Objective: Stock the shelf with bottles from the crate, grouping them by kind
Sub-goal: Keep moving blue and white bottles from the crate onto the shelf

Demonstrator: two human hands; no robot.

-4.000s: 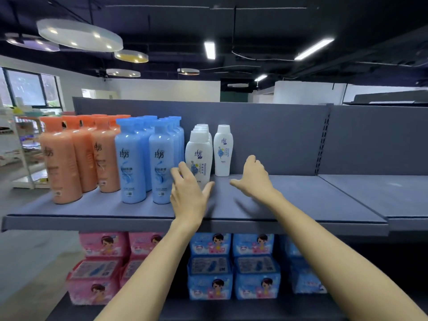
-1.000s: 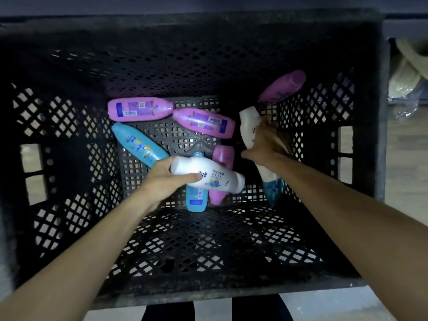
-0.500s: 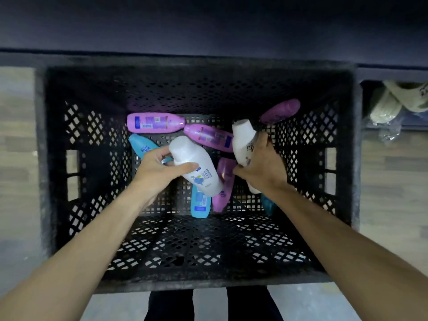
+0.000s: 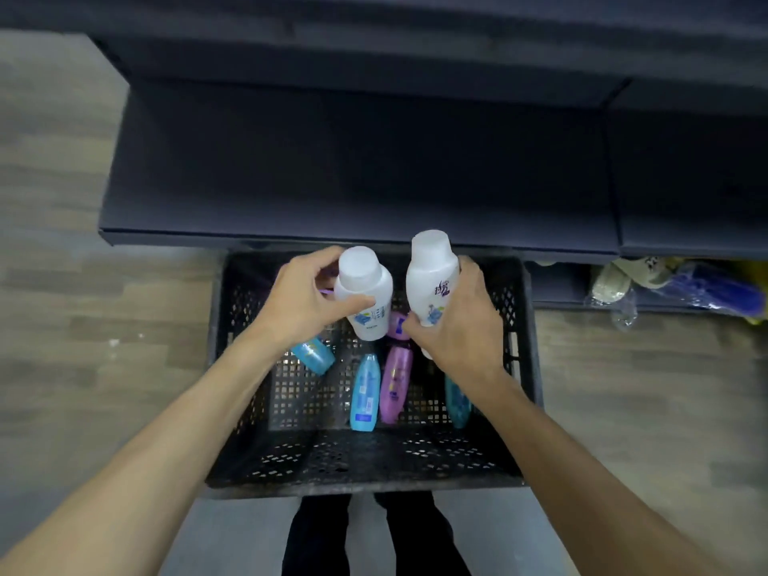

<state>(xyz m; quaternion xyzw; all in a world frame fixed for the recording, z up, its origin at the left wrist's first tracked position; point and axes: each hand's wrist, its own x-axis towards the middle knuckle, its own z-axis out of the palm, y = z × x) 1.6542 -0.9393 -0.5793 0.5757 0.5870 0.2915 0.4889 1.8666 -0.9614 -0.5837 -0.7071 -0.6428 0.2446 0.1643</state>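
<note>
Head view looks straight down into a black lattice crate (image 4: 365, 463) on the wood-pattern floor, its far rim tucked just under the front edge of a dark grey shelf (image 4: 357, 168). The left hand (image 4: 303, 301) has its fingers and thumb curled round a white bottle (image 4: 365, 293), cap up, held above the crate's far-left part. The right hand (image 4: 461, 322) grips a second white bottle (image 4: 432, 276) the same way, upright, just beside the first and above the far-right part; the 2 bottles are close but apart. On the crate floor lie a light blue bottle (image 4: 365, 392) and a purple bottle (image 4: 397, 384) side by side near the middle, a blue bottle (image 4: 313, 355) toward the left wall under the left wrist, and a teal bottle (image 4: 457, 403) by the right wall, partly hidden by the right forearm. Another purple bottle (image 4: 398, 322) shows between the hands. Dark trouser legs (image 4: 374, 538) stand at the crate's near rim.
</note>
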